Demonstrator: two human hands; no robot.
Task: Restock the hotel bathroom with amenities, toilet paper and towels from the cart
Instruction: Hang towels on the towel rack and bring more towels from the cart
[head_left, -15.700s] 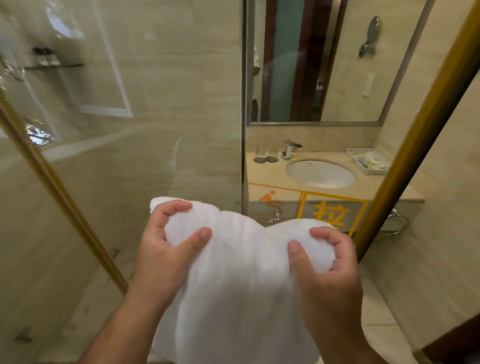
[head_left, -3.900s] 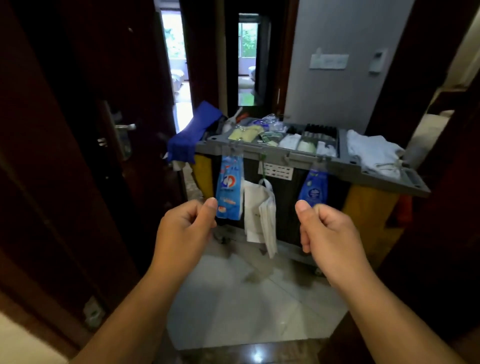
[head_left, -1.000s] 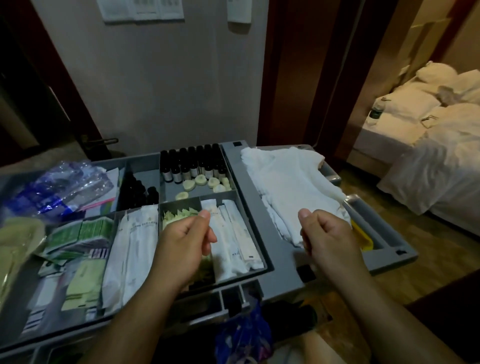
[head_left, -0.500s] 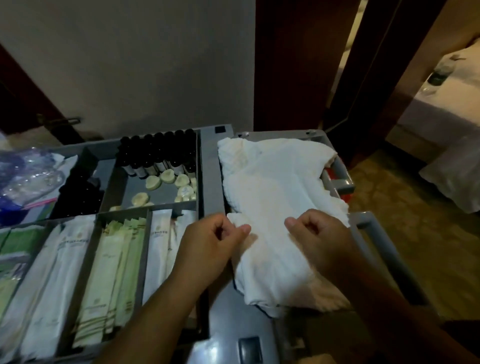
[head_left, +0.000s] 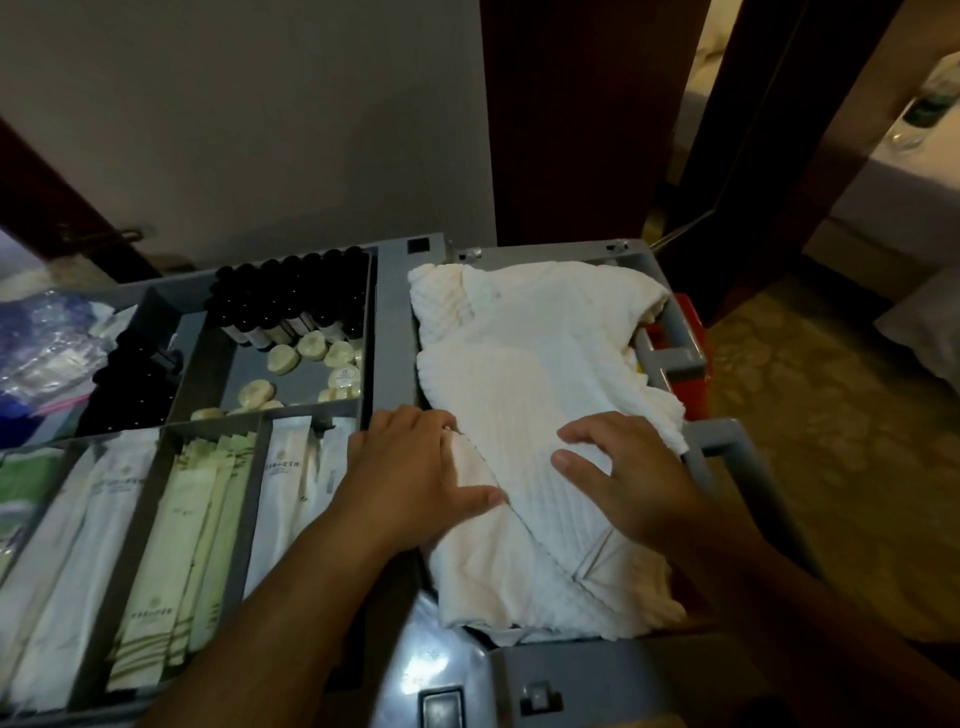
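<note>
A heap of white ribbed towels (head_left: 545, 364) fills the right bin of the grey housekeeping cart (head_left: 397, 322). My left hand (head_left: 410, 473) lies at the heap's left edge. Its fingertips touch the rim of the top towel and its thumb stretches flat across a lower fold. My right hand (head_left: 628, 473) rests spread on top of the same towel, fingers straight. Neither hand has lifted anything. The cart's left tray holds small black bottles (head_left: 291, 296), round wrapped soaps (head_left: 311, 353) and long white and pale green sachets (head_left: 171, 519).
A crumpled clear plastic bag (head_left: 47, 343) sits at the tray's far left. A red part (head_left: 693, 338) shows at the cart's right side. A grey wall stands behind the cart. A dark door frame (head_left: 753, 156) opens right onto patterned carpet and a bed (head_left: 909, 182).
Since half a second ago both hands have uncurled and come down onto the towel heap. The left hand slid to its left edge. The view has moved closer over the cart.
</note>
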